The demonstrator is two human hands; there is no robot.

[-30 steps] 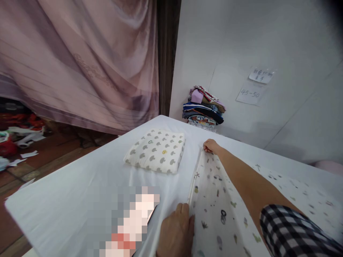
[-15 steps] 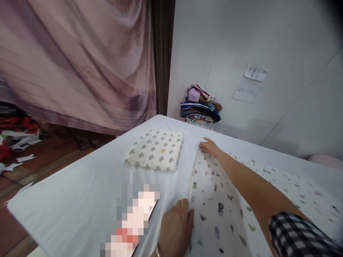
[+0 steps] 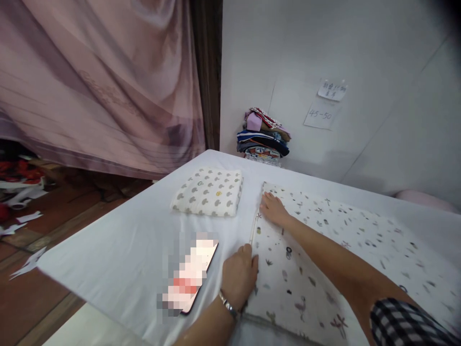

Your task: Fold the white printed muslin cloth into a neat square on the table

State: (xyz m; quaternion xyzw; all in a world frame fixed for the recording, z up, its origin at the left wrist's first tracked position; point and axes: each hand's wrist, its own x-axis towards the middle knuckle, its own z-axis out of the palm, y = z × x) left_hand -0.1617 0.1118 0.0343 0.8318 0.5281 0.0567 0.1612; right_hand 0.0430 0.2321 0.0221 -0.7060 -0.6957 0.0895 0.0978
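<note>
A white cloth [image 3: 288, 274] printed with small plants and animals lies folded over on the right half of the table. My left hand [image 3: 239, 271], with a bracelet at the wrist, has its fingers closed on the cloth's left edge. Farther along the same edge, my right hand [image 3: 274, 210] lies flat on the cloth near its far corner, fingers stretched out. To the left of my hands sits a folded white cloth with grey mushroom-like prints [image 3: 209, 192], untouched. A phone [image 3: 194, 276], its screen blurred out, lies beside my left forearm.
The table has a white cover [image 3: 108, 259]. A stack of folded fabrics [image 3: 264, 137] stands beyond its far edge against the wall. Paper notes [image 3: 320, 115] hang on that wall. A pink curtain [image 3: 118, 81] drapes at the left, with scraps [image 3: 27, 216] on the floor below.
My right hand has gone from pinching the cloth's far corner to lying flat on it, and the corner now rests on the table. My left hand keeps the edge. The view has shifted slightly.
</note>
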